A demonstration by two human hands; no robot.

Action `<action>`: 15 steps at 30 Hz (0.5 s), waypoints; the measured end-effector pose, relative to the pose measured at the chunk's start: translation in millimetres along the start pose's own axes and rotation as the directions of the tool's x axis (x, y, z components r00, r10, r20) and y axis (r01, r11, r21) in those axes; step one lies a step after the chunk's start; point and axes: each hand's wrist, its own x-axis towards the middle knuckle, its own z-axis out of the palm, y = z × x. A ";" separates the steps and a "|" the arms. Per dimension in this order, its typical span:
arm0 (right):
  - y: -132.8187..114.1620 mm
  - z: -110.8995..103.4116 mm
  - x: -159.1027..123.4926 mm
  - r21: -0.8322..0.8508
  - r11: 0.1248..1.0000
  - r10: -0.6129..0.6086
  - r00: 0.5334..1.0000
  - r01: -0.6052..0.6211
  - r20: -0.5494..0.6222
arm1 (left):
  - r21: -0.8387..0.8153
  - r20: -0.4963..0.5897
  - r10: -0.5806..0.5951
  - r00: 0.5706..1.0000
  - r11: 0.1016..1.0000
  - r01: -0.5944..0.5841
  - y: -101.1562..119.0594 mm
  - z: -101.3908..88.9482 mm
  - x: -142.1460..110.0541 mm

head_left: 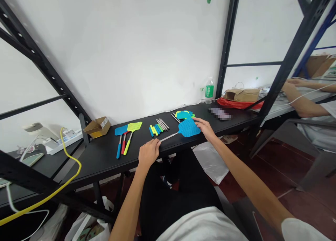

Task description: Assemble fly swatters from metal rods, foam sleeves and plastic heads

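A blue fly swatter head [189, 128] on a thin metal rod [169, 137] lies on the black table [102, 155]. My left hand [148, 152] pinches the rod's near end, fingers closed. My right hand [205, 126] rests on the blue head's right edge and grips it. Behind them sit a stack of loose swatter heads [185, 114], a row of coloured handle grips [155, 129] and several bare metal rods [163, 124]. To the left lie three finished swatters [127, 136] with blue, red and yellow handles.
A small open cardboard box [97, 127] stands at the table's back left. A water bottle [209, 90] and a flat carton [243, 94] are at the back right. Another person's arms [301, 94] work at the neighbouring table on the right. A yellow cable [67, 179] hangs left.
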 end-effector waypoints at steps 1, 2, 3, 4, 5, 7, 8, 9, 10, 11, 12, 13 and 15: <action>-0.5 -0.3 -0.2 -0.001 1.000 0.008 1.000 -0.008 -0.001 | 0.000 -0.005 0.002 1.000 1.000 -0.002 -0.1 0.1 -0.1; -1.0 -0.7 -0.4 -0.002 1.000 0.018 1.000 -0.018 -0.001 | 0.000 -0.009 0.003 1.000 1.000 -0.003 -0.2 0.2 -0.2; -1.5 -1.2 -0.6 -0.001 1.000 0.027 1.000 -0.027 0.000 | -0.001 -0.012 0.003 1.000 1.000 -0.003 -0.3 0.4 -0.3; -2.1 -1.7 -0.8 -0.002 0.999 0.034 0.999 -0.034 0.003 | -0.003 -0.012 0.002 1.000 1.000 -0.002 -0.4 0.6 -0.4; -2.7 -2.1 -1.0 -0.006 0.999 0.038 0.999 -0.038 0.006 | -0.004 -0.011 -0.001 1.000 1.000 0.000 -0.6 0.7 -0.5; -3.8 -3.0 -1.4 -0.021 0.999 0.036 0.999 -0.035 0.012 | -0.008 -0.003 -0.004 1.000 1.000 0.004 -0.8 0.9 -0.5; -4.2 -3.4 -1.6 -0.028 0.999 0.031 0.999 -0.031 0.013 | -0.010 0.003 -0.006 1.000 1.000 0.006 -0.9 0.9 -0.5; -4.5 -3.9 -1.8 -0.029 0.999 0.027 0.999 -0.027 0.017 | -0.011 0.009 -0.007 1.000 1.000 0.007 -1.0 1.0 -0.6; -4.5 -4.5 -1.9 -0.025 0.999 0.027 0.999 -0.026 0.023 | -0.012 0.014 -0.009 1.000 1.000 0.009 -1.0 1.0 -0.7; -4.4 -5.3 -2.0 -0.016 0.999 0.029 0.999 -0.028 0.032 | -0.012 0.016 -0.012 1.000 1.000 0.012 -1.0 1.0 -0.9; -4.1 -6.4 -2.0 -0.006 0.999 0.033 0.999 -0.033 0.042 | -0.011 0.015 -0.013 1.000 1.000 0.014 -1.0 1.1 -1.1; -3.7 -7.6 -1.8 0.002 0.999 0.039 0.998 -0.039 0.053 | -0.012 0.010 -0.012 1.000 1.000 0.013 -1.0 1.1 -1.4; -2.5 -10.4 -1.3 0.010 0.999 0.045 0.996 -0.046 0.081 | -0.014 -0.004 -0.004 1.000 1.000 0.004 -1.0 1.3 -2.0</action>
